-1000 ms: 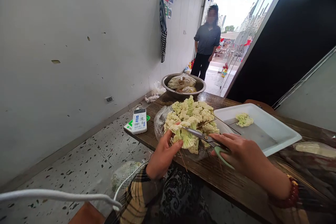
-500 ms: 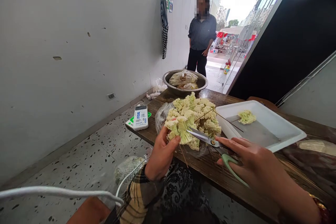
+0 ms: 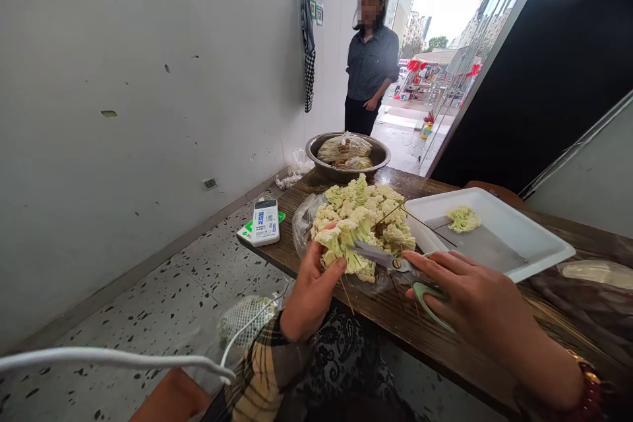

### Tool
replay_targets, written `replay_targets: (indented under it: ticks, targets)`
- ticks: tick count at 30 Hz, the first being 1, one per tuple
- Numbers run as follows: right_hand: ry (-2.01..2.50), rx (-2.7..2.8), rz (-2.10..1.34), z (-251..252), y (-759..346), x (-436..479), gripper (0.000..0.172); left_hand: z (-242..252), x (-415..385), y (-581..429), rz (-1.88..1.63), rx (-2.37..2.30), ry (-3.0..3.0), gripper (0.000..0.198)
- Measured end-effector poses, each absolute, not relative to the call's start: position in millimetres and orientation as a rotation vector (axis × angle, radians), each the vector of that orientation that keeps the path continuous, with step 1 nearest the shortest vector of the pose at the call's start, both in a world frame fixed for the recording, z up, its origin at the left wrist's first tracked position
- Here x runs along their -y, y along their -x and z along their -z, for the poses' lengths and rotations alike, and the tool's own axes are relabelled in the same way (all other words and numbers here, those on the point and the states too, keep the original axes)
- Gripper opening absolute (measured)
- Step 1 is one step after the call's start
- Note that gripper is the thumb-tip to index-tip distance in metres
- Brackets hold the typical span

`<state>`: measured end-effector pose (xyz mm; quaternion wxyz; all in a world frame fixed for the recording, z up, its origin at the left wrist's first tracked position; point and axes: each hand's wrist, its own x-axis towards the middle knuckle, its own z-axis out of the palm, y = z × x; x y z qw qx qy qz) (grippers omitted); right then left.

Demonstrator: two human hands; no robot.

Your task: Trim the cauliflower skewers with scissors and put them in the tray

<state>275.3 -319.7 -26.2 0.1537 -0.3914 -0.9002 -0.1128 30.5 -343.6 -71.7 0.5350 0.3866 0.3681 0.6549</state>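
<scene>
Head view: the left hand pinches a cauliflower piece in front of the pile; the right hand grips scissors pointed at it. If they slipped, I'd fear for the left thumb, so near the blades.

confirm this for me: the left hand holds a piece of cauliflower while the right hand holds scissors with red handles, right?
Not quite: the handles of the scissors are pale green, not red, as the head view shows. The rest stands: the left hand holds a piece of cauliflower and the right hand holds the scissors.
</scene>
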Motion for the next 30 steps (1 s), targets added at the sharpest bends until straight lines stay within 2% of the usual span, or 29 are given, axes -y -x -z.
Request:
replay_targets:
  ticks: [9,17,24,30]
  targets:
    - [1.189,2.579,0.235,23,-264,324,0.043,75,342,-40,-1.616,-0.947,-1.003,0.065]
    - [1.164,2.547,0.264,25,-264,321,0.043,75,343,-40,-1.584,-1.060,-1.110,0.058]
    - [1.098,2.468,0.442,32,-268,324,0.042,70,341,-43,-1.634,-0.997,-0.998,0.064]
    - [1.074,2.422,0.551,35,-263,325,0.040,70,342,-51,-1.637,-0.880,-0.900,0.061]
